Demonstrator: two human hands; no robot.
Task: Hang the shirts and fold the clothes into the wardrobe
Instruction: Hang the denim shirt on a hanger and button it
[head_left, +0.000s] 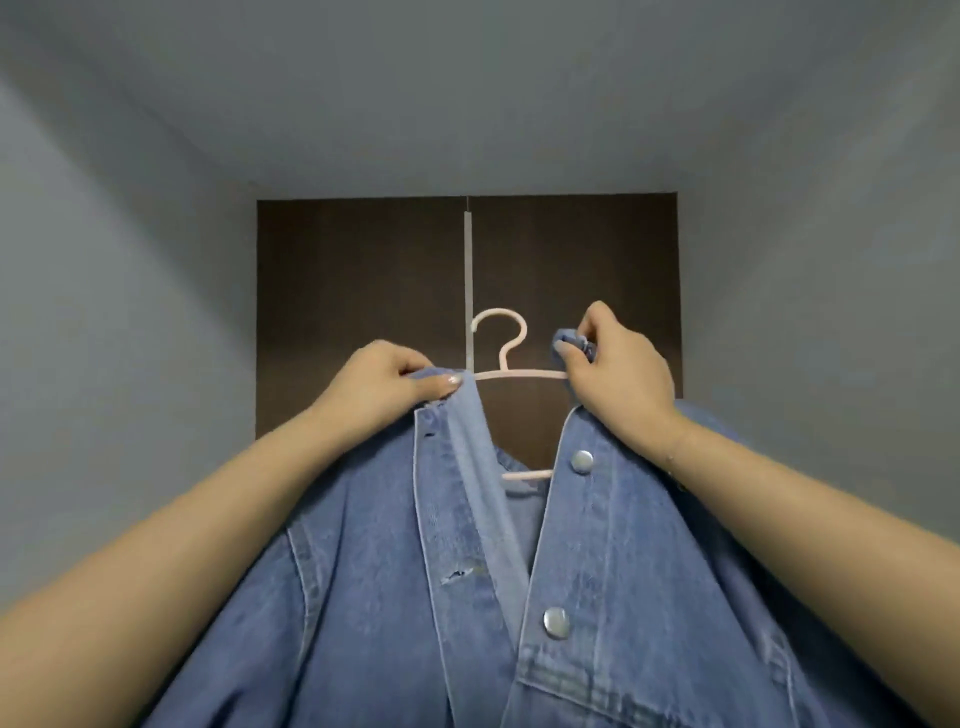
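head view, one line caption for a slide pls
Both hands, left hand and right hand, fit a denim shirt onto a pink hanger.

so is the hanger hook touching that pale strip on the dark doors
Cannot tell. In the head view the pink hanger's hook overlaps the pale strip between the dark doors, but one view shows neither contact nor a gap in depth.

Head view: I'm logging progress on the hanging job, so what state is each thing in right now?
Denim shirt: unbuttoned, front open, draped on the hanger, held up by both hands.
Pink hanger: inside the shirt's neck, hook free, not hung on anything.
Left hand: grips the shirt's left collar edge.
Right hand: pinches bunched denim at the hanger's arm.
Wardrobe doors: closed.
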